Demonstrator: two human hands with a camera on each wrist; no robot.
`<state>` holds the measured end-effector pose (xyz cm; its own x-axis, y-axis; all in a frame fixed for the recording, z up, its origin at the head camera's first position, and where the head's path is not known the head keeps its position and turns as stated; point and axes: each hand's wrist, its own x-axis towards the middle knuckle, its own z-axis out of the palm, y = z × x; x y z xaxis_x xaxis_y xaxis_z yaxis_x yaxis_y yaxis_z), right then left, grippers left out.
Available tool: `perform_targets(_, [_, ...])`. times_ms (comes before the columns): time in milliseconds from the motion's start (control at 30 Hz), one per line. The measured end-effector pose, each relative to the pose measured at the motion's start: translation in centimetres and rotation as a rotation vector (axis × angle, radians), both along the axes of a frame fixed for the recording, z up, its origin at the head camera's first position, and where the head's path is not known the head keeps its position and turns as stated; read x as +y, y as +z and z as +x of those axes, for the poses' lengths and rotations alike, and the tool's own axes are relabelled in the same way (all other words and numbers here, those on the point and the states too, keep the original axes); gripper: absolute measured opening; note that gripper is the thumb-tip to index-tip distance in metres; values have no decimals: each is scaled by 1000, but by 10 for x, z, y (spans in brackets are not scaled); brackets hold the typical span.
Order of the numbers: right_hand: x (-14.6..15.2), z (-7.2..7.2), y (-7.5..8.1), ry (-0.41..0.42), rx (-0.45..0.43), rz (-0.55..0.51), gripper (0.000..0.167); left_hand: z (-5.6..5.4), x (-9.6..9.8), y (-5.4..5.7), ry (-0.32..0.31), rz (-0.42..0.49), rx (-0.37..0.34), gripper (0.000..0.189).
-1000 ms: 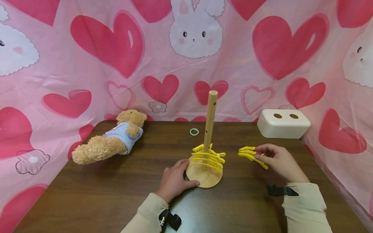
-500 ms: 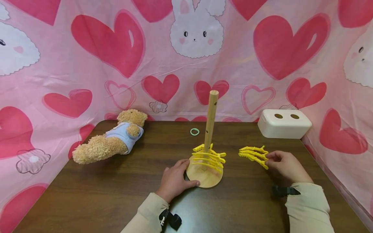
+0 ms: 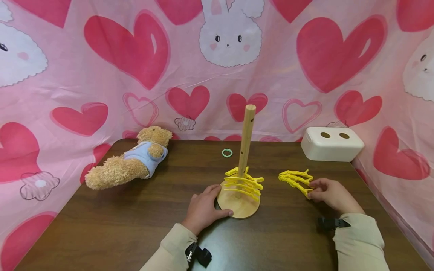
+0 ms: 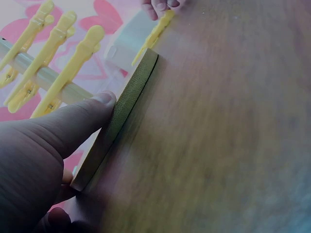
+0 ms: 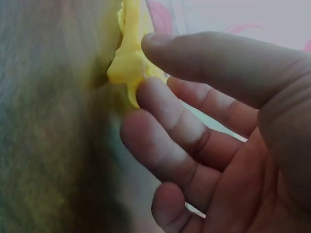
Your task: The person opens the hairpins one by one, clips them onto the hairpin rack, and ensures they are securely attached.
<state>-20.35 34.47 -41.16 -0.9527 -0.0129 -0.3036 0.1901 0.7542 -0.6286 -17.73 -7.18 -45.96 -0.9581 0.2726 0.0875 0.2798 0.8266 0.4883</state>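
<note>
A round wooden base [image 3: 239, 207] carries an upright wooden post [image 3: 246, 139]. Several yellow alligator hair clips [image 3: 244, 184] sit crosswise low on the post, one above another. My left hand [image 3: 205, 209] grips the left edge of the base; in the left wrist view its thumb [image 4: 99, 104] presses the rim. Right of the stand, a few more yellow hair clips [image 3: 293, 177] lie side by side on the table. At their right ends, my right hand [image 3: 333, 194] pinches the nearest clip [image 5: 127, 68] between thumb and fingertips, its other fingers loosely bent.
A teddy bear [image 3: 135, 162] in a blue top lies on the brown table [image 3: 118, 226] at the left. Behind the stand is a small green ring [image 3: 227, 153]. A white box [image 3: 332, 148] with two round holes stands at the back right, before a pink heart-print cloth [image 3: 162, 67].
My right hand has drawn back from over the loose clips, then come to the nearest one's end, and these clips now lie closer together at their left ends. The left hand stays on the base.
</note>
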Motion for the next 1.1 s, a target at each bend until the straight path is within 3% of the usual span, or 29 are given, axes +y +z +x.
perform_targets(267, [3,-1,-8,3,-11,56,80,0,0,1,-3,-3,6,94])
perform_targets(533, [1,-2,-10,26,5,59,74,0,0,2,-3,5,6,93])
perform_targets(733, [-7,1,-10,59,158,18,56,0,0,1,-2,8,-1,94])
perform_targets(867, [-15,3,-6,19,271,-47,52,0,0,1,-3,10,-8,94])
perform_targets(1100, [-31,5,0,-38,380,-223,44,0,0,0,-3,9,-5,93])
